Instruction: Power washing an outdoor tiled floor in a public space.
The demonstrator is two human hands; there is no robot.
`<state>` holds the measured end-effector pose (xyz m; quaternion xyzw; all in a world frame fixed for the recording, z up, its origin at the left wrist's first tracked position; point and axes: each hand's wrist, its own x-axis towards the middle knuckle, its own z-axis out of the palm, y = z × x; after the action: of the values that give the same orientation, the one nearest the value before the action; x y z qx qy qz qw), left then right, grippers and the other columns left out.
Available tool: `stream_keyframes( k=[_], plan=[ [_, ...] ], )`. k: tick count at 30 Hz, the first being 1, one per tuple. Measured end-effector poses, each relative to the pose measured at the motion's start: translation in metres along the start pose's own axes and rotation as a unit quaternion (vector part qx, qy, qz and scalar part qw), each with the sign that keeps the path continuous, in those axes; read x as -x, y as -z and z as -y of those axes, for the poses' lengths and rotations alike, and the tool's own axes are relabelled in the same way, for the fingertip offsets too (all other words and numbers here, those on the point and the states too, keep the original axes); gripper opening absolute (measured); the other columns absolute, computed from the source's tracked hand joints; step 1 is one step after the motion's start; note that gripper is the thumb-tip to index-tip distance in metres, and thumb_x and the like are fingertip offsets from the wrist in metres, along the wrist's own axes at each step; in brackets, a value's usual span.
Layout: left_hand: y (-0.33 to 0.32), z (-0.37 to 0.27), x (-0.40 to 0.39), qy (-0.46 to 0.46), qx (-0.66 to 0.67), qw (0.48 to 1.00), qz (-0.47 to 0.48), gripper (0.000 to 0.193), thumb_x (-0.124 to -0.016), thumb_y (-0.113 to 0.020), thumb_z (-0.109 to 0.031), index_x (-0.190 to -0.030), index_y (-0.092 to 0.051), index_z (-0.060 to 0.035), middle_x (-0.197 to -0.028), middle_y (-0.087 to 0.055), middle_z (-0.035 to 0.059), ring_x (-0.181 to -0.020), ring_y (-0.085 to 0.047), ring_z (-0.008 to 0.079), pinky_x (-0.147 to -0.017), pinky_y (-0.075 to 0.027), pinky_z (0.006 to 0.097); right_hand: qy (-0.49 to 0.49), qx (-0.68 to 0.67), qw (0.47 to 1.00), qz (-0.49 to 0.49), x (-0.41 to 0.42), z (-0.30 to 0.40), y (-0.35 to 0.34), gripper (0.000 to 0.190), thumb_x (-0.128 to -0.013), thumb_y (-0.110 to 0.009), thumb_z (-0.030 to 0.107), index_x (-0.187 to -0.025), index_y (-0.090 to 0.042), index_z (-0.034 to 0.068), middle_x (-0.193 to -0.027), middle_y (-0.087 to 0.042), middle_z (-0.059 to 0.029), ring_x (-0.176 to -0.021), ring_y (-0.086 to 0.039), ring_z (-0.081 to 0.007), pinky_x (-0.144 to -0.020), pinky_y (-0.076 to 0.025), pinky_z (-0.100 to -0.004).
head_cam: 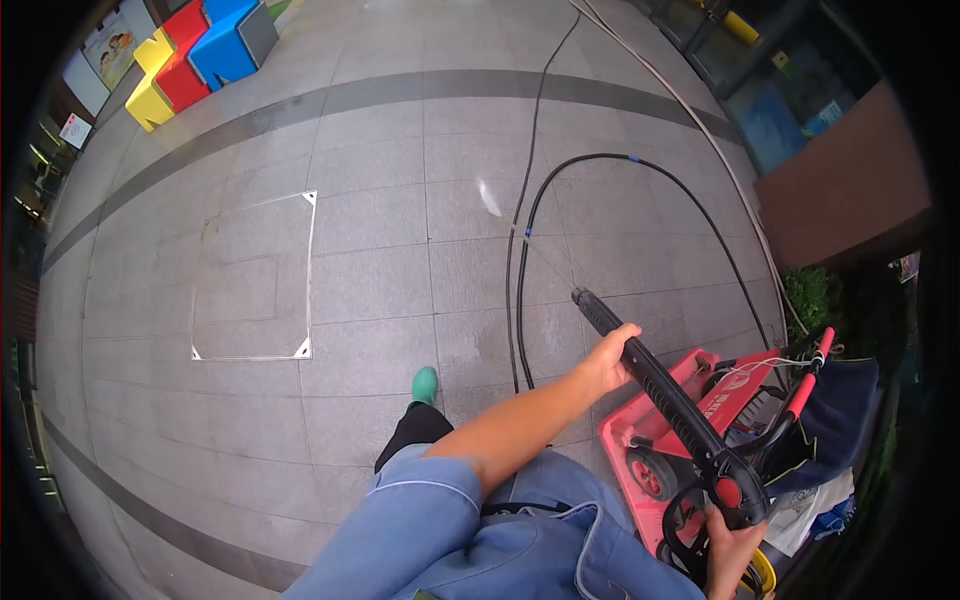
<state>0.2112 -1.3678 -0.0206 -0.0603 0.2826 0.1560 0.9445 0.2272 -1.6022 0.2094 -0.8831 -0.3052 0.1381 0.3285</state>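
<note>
A black pressure washer spray gun (667, 390) slants across the view in both hands, its nozzle pointing up and left. My left hand (611, 361) is wrapped around the lance a little behind the nozzle. At the rear grip, near a red round part, is my right hand (731, 547), its fingers partly hidden by the gun. A thin jet of water (551, 256) leaves the nozzle towards the grey floor tiles, where a whitish patch (489, 199) shows. A black hose (622, 156) loops over the tiles beyond the gun.
A red pressure washer (686, 420) with wheels stands at my right, beside a dark blue bag (840, 427). A pale hose (701, 116) runs along the right. A framed floor cover (310, 277) lies left. Coloured seats (232, 45) stand far left; a brown block (840, 180) stands right.
</note>
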Motion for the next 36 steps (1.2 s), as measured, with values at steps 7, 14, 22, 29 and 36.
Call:
stream_keyframes(
  k=[7,14,22,29,36],
  plan=[
    [0.086,0.006,0.133,-0.068,0.138,0.938,-0.31,0.023,-0.068,-0.049,-0.017,-0.081,-0.036,-0.0046,-0.076,-0.041,0.0107,-0.069,-0.048,0.0246,-0.071,-0.046,0.0442,-0.019,-0.067,0.97,0.234,-0.042,-0.046,-0.024,0.032,-0.055,-0.071,0.0,-0.085,-0.06,-0.002,-0.076,-0.062,-0.0057,-0.069,-0.057,-0.0114,-0.066,-0.045,-0.0238],
    [-0.001,0.052,0.092,-0.061,-0.012,0.984,-0.166,0.018,-0.067,-0.058,-0.013,-0.078,-0.044,-0.0071,-0.065,-0.047,0.0071,-0.059,-0.053,0.0236,-0.059,-0.047,0.0394,-0.021,-0.114,0.993,-0.007,0.043,-0.086,0.024,0.035,-0.052,-0.071,0.003,-0.084,-0.059,-0.003,-0.077,-0.061,-0.0062,-0.065,-0.057,-0.0134,-0.064,-0.045,-0.0248],
    [-0.045,0.131,0.003,0.052,-0.077,0.995,0.037,0.023,-0.068,-0.059,-0.017,-0.079,-0.044,-0.0049,-0.072,-0.051,0.0111,-0.067,-0.056,0.0262,-0.064,-0.048,0.044,-0.056,-0.079,0.99,-0.106,0.075,-0.093,0.079,0.03,-0.063,-0.065,0.0,-0.092,-0.055,-0.003,-0.075,-0.059,-0.0076,-0.054,-0.055,-0.012,-0.052,-0.045,-0.0223],
    [0.078,0.093,0.115,-0.012,0.052,0.971,-0.233,0.02,-0.067,-0.052,-0.015,-0.08,-0.041,-0.0036,-0.069,-0.044,0.0095,-0.068,-0.052,0.0271,-0.073,-0.047,0.046,-0.004,0.004,0.99,0.143,0.027,-0.098,0.045,0.033,-0.051,-0.072,0.002,-0.081,-0.06,-0.002,-0.073,-0.061,-0.0051,-0.064,-0.056,-0.0109,-0.063,-0.044,-0.0226],
    [0.077,0.107,0.174,-0.15,0.077,0.945,-0.28,0.024,-0.07,-0.053,-0.016,-0.087,-0.04,-0.0055,-0.07,-0.046,0.0089,-0.061,-0.053,0.0242,-0.062,-0.048,0.0413,-0.057,-0.074,0.97,0.223,0.046,-0.121,0.04,0.04,-0.047,-0.073,0.002,-0.085,-0.06,-0.002,-0.074,-0.062,-0.0055,-0.07,-0.058,-0.0111,-0.068,-0.044,-0.0229]
  ],
)
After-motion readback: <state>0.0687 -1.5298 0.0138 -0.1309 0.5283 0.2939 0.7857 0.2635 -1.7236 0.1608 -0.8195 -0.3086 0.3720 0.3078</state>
